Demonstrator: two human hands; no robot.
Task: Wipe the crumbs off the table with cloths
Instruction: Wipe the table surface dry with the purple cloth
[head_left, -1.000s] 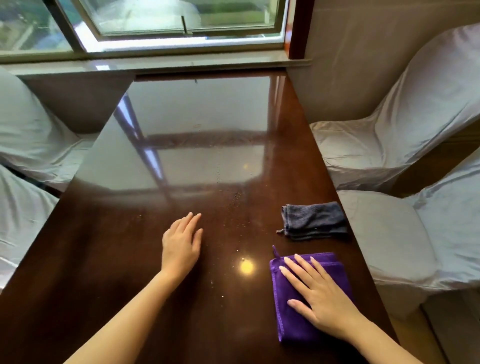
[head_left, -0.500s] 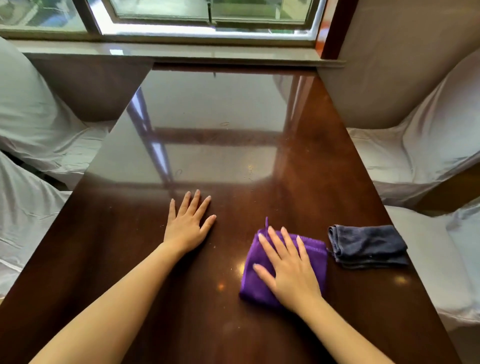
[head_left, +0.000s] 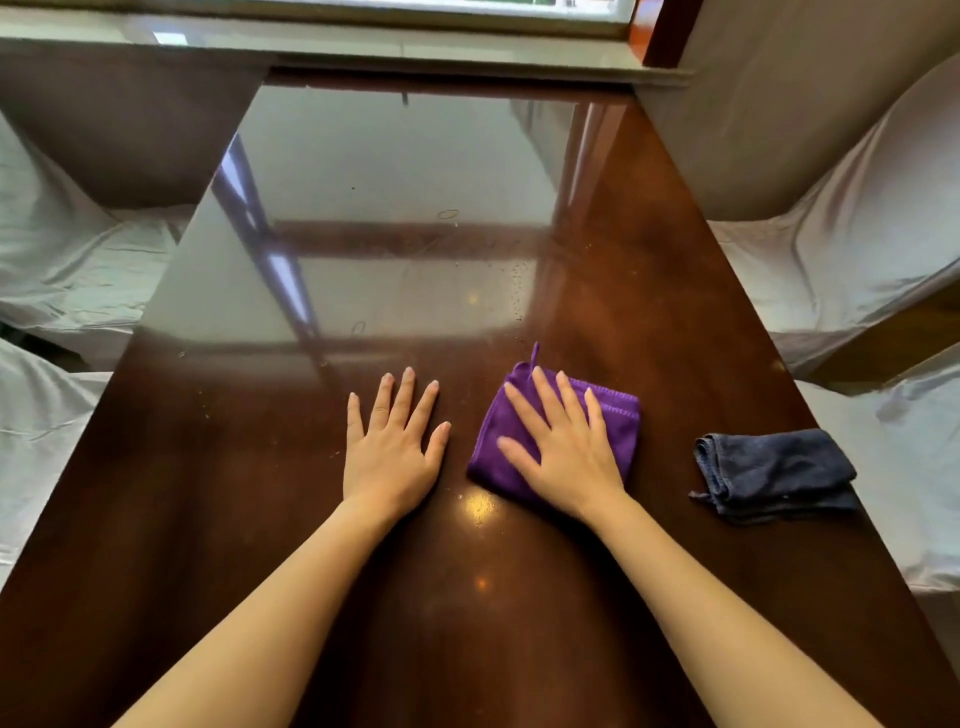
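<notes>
A folded purple cloth (head_left: 615, 415) lies on the glossy dark wooden table (head_left: 260, 467) just right of centre. My right hand (head_left: 563, 449) presses flat on it with fingers spread, covering much of it. My left hand (head_left: 392, 449) rests flat on the bare wood beside the cloth, fingers apart, holding nothing. A folded dark blue cloth (head_left: 774, 473) sits untouched near the table's right edge. Small crumbs (head_left: 517, 293) are scattered in a thin line beyond the purple cloth; fainter specks dot the wood on the left.
Chairs in white covers stand on the right (head_left: 857, 244) and on the left (head_left: 62, 260) of the table. A window sill (head_left: 363, 47) runs along the far end. The table top reflects the window strongly.
My right hand has slid the purple cloth leftwards and away from me across the table, away from the blue cloth. My left hand stays flat on the wood. The view shifted right and tilted down.
</notes>
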